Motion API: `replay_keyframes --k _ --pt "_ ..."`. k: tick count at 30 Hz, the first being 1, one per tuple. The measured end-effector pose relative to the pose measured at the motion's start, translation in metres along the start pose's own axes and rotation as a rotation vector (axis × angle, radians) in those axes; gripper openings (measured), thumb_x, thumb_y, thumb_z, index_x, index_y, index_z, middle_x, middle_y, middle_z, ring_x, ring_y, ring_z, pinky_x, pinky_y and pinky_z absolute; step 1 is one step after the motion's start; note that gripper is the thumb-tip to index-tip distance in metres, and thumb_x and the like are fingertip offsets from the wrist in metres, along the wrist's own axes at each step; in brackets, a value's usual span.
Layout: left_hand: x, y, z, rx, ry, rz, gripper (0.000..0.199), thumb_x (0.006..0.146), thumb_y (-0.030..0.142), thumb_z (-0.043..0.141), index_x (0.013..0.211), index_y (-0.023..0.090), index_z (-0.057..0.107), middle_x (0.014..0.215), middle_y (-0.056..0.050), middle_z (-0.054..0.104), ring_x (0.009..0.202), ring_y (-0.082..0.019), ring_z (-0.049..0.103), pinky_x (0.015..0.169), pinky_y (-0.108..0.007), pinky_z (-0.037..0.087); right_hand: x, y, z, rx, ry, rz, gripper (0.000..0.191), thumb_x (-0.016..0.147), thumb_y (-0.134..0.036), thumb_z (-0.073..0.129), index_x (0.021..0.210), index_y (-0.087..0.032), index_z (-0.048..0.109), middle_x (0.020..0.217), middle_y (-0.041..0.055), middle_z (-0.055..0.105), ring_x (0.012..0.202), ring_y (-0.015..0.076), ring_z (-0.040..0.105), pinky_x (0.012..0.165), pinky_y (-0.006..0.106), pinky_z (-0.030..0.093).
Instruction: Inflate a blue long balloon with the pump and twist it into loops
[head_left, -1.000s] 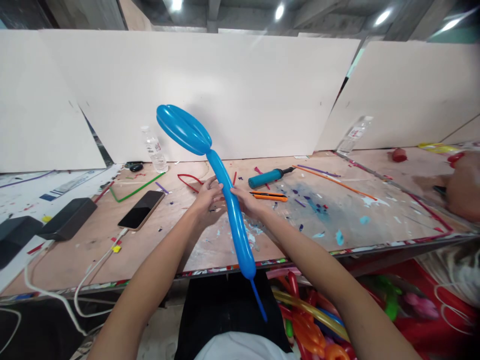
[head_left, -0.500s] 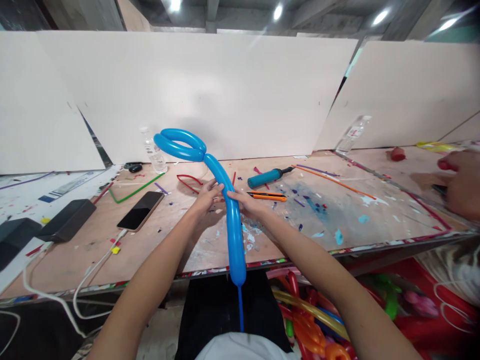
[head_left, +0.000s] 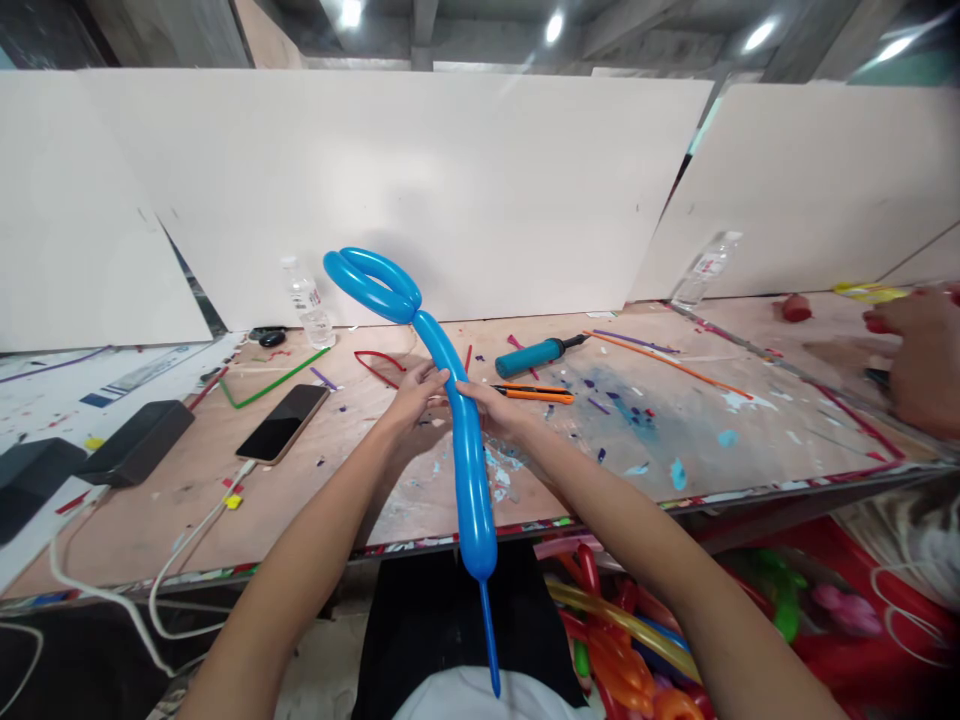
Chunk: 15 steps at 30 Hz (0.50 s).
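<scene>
A long blue balloon [head_left: 470,470] stretches from above the table down toward my lap. Its far end is twisted into two loops side by side, and its near end tapers into a thin uninflated tail. My left hand [head_left: 420,395] grips it from the left at mid-length, thumb on top. From the right, my right hand [head_left: 484,405] pinches the same stretch, its thumb on the balloon and the other fingers partly hidden. Just beyond my right hand lie an orange utility knife [head_left: 536,393] and a teal hand pump [head_left: 531,357].
A phone [head_left: 283,424] on a white cable, a black box [head_left: 136,443] and a water bottle [head_left: 309,305] stand on the left. Uninflated balloons and scraps litter the table [head_left: 637,440]. Below its edge is a pile of balloons [head_left: 619,660]. Another person's hand [head_left: 926,350] is far right.
The looped end of the blue balloon has swung slightly right and up. Its lower end has dipped a little, and the tail now points more to the right. Both hands keep their hold.
</scene>
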<state>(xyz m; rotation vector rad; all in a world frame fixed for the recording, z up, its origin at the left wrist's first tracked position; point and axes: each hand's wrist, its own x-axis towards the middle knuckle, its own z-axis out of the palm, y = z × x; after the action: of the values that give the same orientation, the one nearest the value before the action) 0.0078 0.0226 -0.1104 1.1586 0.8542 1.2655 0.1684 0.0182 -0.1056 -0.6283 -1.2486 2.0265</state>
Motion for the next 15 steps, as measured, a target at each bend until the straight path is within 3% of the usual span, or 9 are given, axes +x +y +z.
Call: replay_keyframes --k 6,15 --pt "0.0008 -0.0003 -0.0011 -0.003 0.008 -0.002 0.051 0.071 0.041 0.077 0.112 0.015 0.061 0.102 -0.01 0.069 0.072 -0.016 0.068 0.061 -0.026 0.055 0.002 0.0027 -0.004 -0.026 0.036 0.003 0.042 0.086 -0.036 0.062 0.124 -0.021 0.055 0.099 0.0069 0.071 0.077 0.0176 0.069 0.069 0.031 0.058" --pt "-0.0013 0.0003 0.0001 -0.015 0.014 0.014 0.052 0.07 0.039 0.078 0.116 0.018 0.062 0.111 -0.01 0.067 0.083 -0.019 0.068 0.064 -0.028 0.056 0.004 0.0059 -0.0065 -0.044 0.075 0.009 0.038 0.085 -0.032 0.064 0.121 -0.024 0.056 0.091 0.0031 0.07 0.073 0.0154 0.067 0.065 0.028 0.057"
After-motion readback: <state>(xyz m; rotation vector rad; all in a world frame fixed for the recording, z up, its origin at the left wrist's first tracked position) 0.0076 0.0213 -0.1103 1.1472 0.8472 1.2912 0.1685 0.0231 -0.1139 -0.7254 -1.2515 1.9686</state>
